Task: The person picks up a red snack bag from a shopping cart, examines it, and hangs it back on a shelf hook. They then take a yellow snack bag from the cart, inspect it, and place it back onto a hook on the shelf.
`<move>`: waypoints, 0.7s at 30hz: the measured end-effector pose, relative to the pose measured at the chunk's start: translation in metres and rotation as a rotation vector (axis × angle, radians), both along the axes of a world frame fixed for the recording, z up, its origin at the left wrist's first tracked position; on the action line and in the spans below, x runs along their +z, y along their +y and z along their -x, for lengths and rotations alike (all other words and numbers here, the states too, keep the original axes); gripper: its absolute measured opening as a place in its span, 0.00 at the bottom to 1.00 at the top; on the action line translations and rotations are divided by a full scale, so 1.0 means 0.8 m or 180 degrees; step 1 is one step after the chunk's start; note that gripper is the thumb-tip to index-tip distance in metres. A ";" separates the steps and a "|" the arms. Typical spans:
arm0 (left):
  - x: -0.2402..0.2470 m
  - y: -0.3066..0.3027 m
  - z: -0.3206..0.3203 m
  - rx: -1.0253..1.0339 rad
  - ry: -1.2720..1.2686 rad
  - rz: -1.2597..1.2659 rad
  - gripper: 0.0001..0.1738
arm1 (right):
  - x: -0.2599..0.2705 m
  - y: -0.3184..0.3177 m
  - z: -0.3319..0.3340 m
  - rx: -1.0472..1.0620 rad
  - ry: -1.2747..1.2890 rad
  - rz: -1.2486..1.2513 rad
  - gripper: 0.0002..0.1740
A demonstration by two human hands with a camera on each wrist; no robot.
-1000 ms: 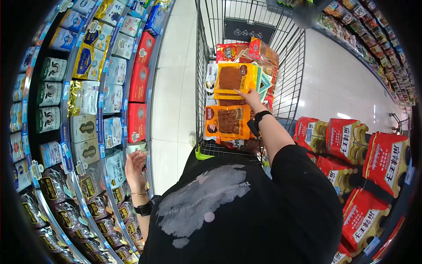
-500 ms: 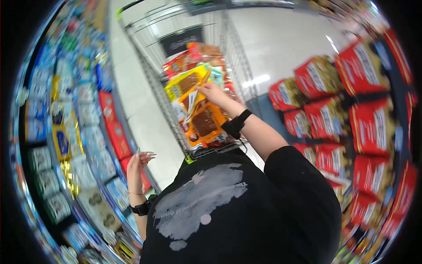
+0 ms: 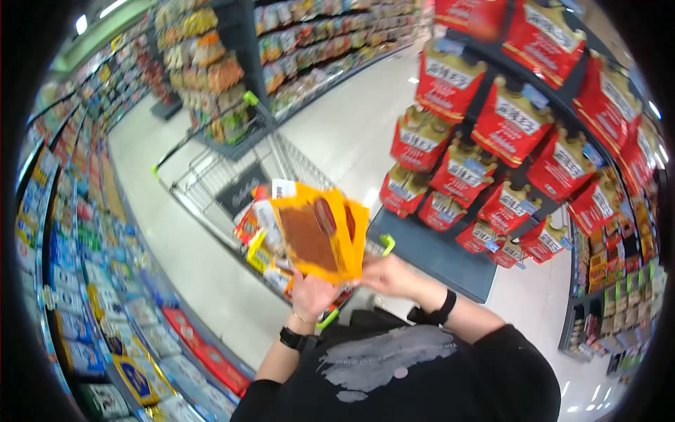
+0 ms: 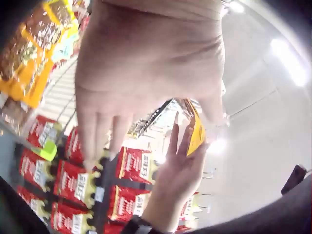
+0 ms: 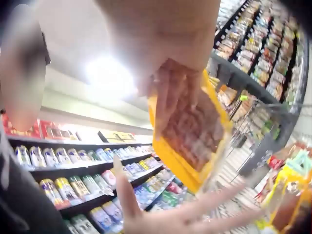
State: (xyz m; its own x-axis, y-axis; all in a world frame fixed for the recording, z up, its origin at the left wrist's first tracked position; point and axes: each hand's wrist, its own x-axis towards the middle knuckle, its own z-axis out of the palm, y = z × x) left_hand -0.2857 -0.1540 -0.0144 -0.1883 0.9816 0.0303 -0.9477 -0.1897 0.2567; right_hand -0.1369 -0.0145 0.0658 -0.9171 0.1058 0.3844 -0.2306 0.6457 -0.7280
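Yellow-orange packets with brown contents are fanned out over the near end of the cart. My right hand grips them by their lower right corner. Palm up, my left hand is at their lower left edge; whether it touches them is unclear. In the left wrist view my left hand has its fingers extended, with my right hand pinching a packet beyond. The right wrist view has the packet under my right hand, and my left hand's spread fingers below.
The wire cart holds several other bags, partly hidden behind the packets. Red bags hang on a rack to the right. Shelves of packaged goods run along the left, and more shelves stand beyond the cart.
My right hand has lifted the packets out of the cart toward me. My left hand has moved right, from beside the shelf to the packets. The view has tilted up and swung around.
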 end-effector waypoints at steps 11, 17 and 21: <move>-0.023 0.033 -0.057 -0.0367 0.0699 0.0684 0.26 | -0.044 -0.048 -0.142 -0.0426 -0.0600 -0.0373 0.15; 0.036 0.023 -0.085 0.0074 0.1778 0.0290 0.27 | -0.033 -0.030 -0.260 -0.1597 -0.2086 -0.0578 0.24; 0.047 0.032 -0.157 0.0347 0.1985 0.0463 0.29 | -0.030 -0.021 -0.368 -0.1913 -0.1747 -0.0330 0.24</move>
